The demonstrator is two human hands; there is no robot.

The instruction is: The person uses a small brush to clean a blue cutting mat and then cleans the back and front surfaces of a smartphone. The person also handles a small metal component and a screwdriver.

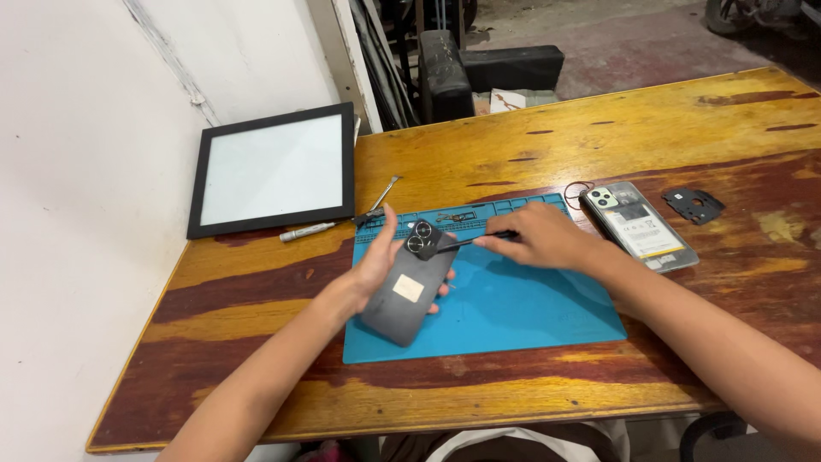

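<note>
A: Where's the back cover (406,291)?
B: Over the blue mat (513,312), left hand (376,265) closed around it; right hand (534,235) pinches a black tool (475,241) at the camera ring.
A: Step?
B: Prying, probably. Next calls for gentle leverage.

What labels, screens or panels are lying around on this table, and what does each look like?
Light panel: far left of the table, square, black frame, plain white face.
Sticker: on the dark phone back cover held by the left hand, small, pale, rectangular.
Opened phone: right of the blue mat, with a white label inside it.
</note>
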